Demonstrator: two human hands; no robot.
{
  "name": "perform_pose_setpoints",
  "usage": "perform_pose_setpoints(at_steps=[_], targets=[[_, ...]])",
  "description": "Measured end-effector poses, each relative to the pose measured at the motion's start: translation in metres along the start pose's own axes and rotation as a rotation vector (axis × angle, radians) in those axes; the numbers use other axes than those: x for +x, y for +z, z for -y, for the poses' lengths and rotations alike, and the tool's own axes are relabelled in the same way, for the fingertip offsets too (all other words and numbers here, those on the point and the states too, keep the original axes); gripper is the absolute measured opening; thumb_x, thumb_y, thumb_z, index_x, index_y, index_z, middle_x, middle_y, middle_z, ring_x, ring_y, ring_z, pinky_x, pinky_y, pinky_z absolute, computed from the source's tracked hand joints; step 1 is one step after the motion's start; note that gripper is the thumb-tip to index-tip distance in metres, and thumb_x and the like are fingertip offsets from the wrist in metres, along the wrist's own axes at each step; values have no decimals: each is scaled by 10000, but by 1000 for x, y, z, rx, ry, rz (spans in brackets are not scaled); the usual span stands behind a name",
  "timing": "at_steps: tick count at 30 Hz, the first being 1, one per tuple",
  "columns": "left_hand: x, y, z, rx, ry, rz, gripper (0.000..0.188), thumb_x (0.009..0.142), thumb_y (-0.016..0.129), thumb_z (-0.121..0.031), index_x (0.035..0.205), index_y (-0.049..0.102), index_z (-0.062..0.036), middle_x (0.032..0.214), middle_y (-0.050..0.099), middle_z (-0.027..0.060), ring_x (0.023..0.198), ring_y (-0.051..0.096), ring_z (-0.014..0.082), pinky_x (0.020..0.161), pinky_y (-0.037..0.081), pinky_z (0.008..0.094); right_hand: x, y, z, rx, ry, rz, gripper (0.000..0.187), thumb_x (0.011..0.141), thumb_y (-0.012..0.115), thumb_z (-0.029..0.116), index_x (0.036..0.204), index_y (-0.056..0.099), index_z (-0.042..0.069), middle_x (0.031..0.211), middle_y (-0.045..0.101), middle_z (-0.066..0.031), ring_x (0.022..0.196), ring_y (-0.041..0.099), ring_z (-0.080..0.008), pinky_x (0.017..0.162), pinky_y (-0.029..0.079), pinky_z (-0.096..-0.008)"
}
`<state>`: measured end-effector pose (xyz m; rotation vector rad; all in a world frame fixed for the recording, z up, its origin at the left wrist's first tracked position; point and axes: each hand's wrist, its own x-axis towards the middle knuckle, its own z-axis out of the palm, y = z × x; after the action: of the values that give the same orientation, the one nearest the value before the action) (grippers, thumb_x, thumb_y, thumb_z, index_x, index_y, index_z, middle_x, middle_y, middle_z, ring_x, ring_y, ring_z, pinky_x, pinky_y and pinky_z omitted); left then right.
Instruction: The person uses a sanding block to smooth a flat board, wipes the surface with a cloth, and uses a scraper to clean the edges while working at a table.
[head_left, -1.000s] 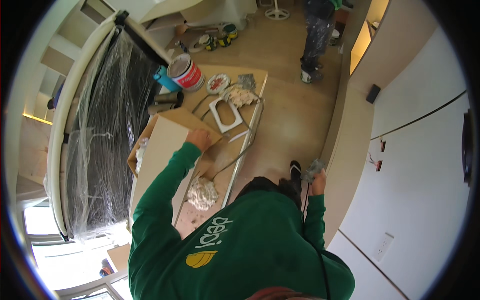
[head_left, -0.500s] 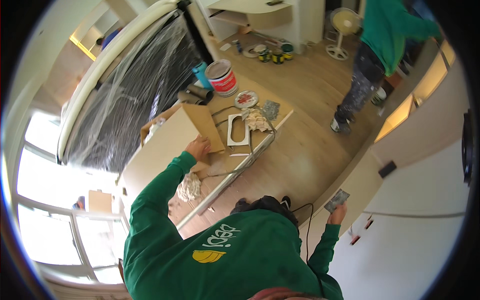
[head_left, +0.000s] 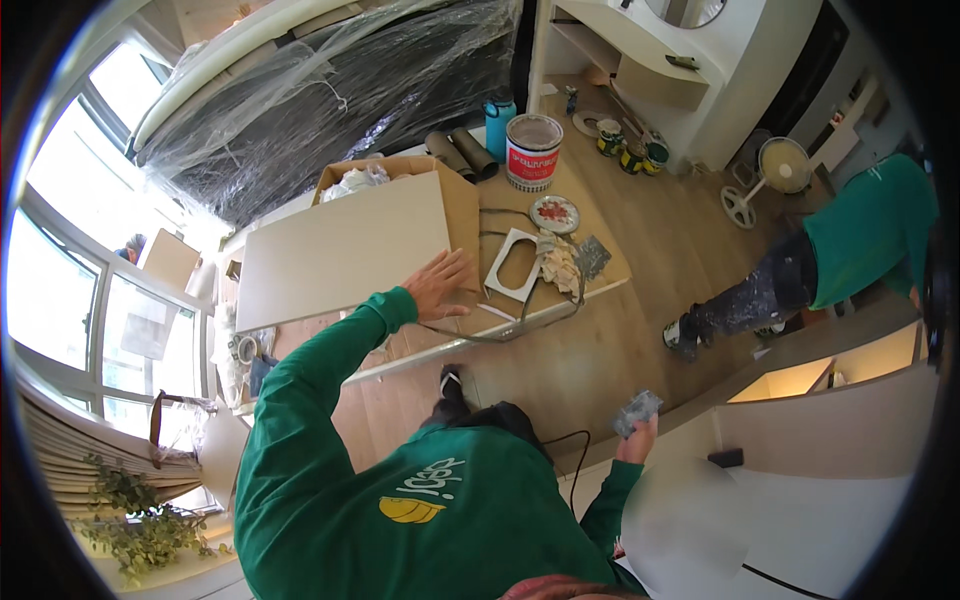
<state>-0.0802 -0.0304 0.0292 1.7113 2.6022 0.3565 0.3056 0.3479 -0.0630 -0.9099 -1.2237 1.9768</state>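
Note:
My left hand (head_left: 440, 284) is open, palm down with fingers spread, at the lower right corner of a flat beige board (head_left: 345, 250). Whether it presses on the board, I cannot tell. The board leans on an open cardboard box (head_left: 462, 215) that has crumpled white material inside. Low on my right side, my right hand (head_left: 637, 442) grips a grey piece of sandpaper (head_left: 637, 411). To the right of my left hand lie a white frame with an oval opening (head_left: 513, 264), a crumpled cream cloth (head_left: 558, 265) and another grey sheet (head_left: 593, 257).
A large can (head_left: 533, 155), its lid (head_left: 554, 214), a blue bottle (head_left: 498, 128) and dark tubes (head_left: 462, 155) stand or lie on the platform. Plastic-wrapped furniture (head_left: 330, 110) rises behind. A co-worker (head_left: 850, 240) bends at the right, near a white fan (head_left: 782, 165). A cable (head_left: 580, 465) hangs beside me.
My view has turned to the right. My left hand has gone from curled at the board's edge to spread flat. The sandpaper stays in my right hand; the co-worker bends lower.

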Motion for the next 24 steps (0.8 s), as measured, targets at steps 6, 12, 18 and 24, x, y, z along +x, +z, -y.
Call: perform_pose_setpoints(at_steps=[6, 12, 18, 24], targets=[[18, -6, 89, 9, -174, -71, 877, 925, 516, -657, 1527, 335, -45, 1618, 238, 210, 1504, 192, 394, 1231, 139, 517, 2, 32, -2, 19, 3, -22, 619, 752, 413, -44, 1359, 527, 2, 1230, 621, -110, 1118, 601, -243, 967, 497, -367], [69, 4, 199, 93, -182, -197, 898, 863, 672, -551, 1499, 361, 2, 1596, 280, 236, 1497, 203, 405, 1230, 150, 506, 0, 68, -21, -26, -78, -156, 619, 752, 383, -76, 1350, 529, -9, 1260, 621, -111, 1149, 604, -232, 990, 498, -348], [93, -21, 301, 84, -495, 29, 800, 943, 560, -531, 1529, 338, -33, 1589, 312, 212, 1497, 231, 376, 1229, 131, 517, -47, 104, -19, -10, -139, -404, 624, 765, 385, -81, 1373, 512, -21, 1260, 631, -123, 1172, 601, -226, 1010, 476, -337], [87, -18, 371, 279, -691, -199, 612, 958, 568, -329, 1486, 430, -52, 1594, 326, 185, 1506, 217, 375, 1225, 126, 544, -96, 99, -28, 168, -128, -622, 521, 818, 399, -85, 1313, 548, -14, 1178, 652, -110, 1054, 631, -226, 932, 496, -331]])
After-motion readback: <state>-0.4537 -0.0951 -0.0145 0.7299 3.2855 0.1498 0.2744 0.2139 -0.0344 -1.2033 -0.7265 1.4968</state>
